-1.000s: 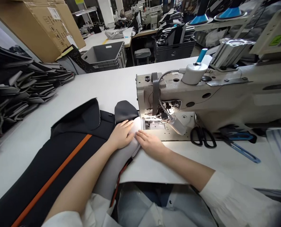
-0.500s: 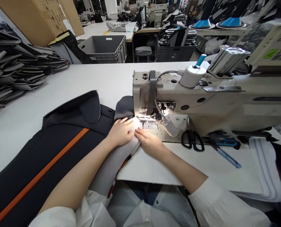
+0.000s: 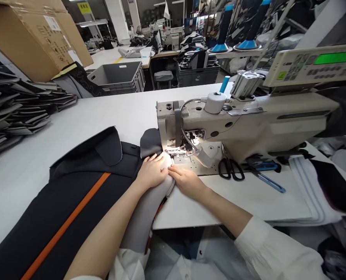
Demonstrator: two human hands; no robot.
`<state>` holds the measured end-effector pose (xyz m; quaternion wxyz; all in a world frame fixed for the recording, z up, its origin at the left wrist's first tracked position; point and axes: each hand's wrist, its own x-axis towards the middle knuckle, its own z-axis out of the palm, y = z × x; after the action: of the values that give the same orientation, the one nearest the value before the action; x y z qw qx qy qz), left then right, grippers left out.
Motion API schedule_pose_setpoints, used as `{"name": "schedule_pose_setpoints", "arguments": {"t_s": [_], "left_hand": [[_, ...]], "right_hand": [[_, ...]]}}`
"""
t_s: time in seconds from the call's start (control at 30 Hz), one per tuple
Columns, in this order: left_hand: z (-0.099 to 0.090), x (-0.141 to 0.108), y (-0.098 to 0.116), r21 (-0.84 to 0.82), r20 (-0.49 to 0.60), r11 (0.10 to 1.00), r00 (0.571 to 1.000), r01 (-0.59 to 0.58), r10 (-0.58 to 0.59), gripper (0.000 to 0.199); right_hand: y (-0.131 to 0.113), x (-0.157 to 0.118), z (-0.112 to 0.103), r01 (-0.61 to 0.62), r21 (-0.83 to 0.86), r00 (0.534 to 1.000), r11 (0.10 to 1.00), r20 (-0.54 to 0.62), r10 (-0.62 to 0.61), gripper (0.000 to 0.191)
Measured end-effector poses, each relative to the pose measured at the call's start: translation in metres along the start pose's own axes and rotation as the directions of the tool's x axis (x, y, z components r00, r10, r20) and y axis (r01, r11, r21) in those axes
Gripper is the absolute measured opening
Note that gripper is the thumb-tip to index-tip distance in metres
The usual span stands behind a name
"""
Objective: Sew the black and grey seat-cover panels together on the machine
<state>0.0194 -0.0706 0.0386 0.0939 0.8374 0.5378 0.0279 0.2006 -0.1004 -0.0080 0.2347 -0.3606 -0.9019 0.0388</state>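
My left hand (image 3: 153, 171) lies on the grey side of a fabric cover (image 3: 142, 221), with its fingers stretched forward close to the needle area of a sewing machine (image 3: 175, 124). At the cover's right edge, my right hand (image 3: 189, 182) has thumb and fingers pressed together on the fabric. A lamp lights the cloth at the needle, but the needle and seam are too small to make out. The cover's dark panel (image 3: 53, 206), crossed by an orange stripe (image 3: 70, 221), spreads over the table to the left.
Black-handled scissors (image 3: 231, 169) and a blue cutter (image 3: 268, 181) lie right of my right hand. Stacked fabric pieces (image 3: 15, 105) and a cardboard box (image 3: 41, 39) stand at left. A grey crate (image 3: 117, 76) is beyond the white table (image 3: 123, 111). White cloth (image 3: 304, 190) lies at right.
The camera view has tilted up and swung right, so the machine's green display now shows. My hands stay beside the needle with the cover, with little shift against the machine.
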Motion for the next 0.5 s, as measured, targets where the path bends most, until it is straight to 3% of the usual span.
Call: {"name": "schedule_pose_setpoints", "arguments": {"t_s": [0.17, 0.27, 0.37, 0.47, 0.5], "left_hand": [[0.001, -0.002, 0.002, 0.037, 0.012, 0.999, 1.000, -0.006, 0.005, 0.053], [0.002, -0.004, 0.005, 0.078, 0.008, 0.997, 1.000, -0.013, 0.012, 0.055], [0.005, -0.009, 0.005, 0.107, 0.016, 0.994, 1.000, -0.019, 0.018, 0.055], [0.013, -0.009, -0.002, 0.134, 0.026, 0.990, 0.999, -0.043, 0.040, 0.055], [0.015, -0.008, -0.005, 0.139, 0.028, 0.989, 0.998, -0.058, 0.055, 0.055]], "right_hand": [[-0.005, 0.002, -0.004, -0.018, 0.003, 0.999, 1.000, -0.029, 0.018, 0.038], [-0.018, -0.014, -0.011, -0.075, -0.031, 0.993, 0.997, -0.093, 0.072, 0.035], [-0.048, -0.060, -0.012, -0.070, -0.104, 0.988, 0.992, -0.143, 0.055, 0.030], [-0.076, -0.127, -0.004, 0.188, -0.122, 0.982, 0.974, 0.027, -0.186, 0.022], [-0.080, -0.149, -0.002, 0.127, -0.209, 0.991, 0.970, 0.076, -0.113, 0.020]]}}
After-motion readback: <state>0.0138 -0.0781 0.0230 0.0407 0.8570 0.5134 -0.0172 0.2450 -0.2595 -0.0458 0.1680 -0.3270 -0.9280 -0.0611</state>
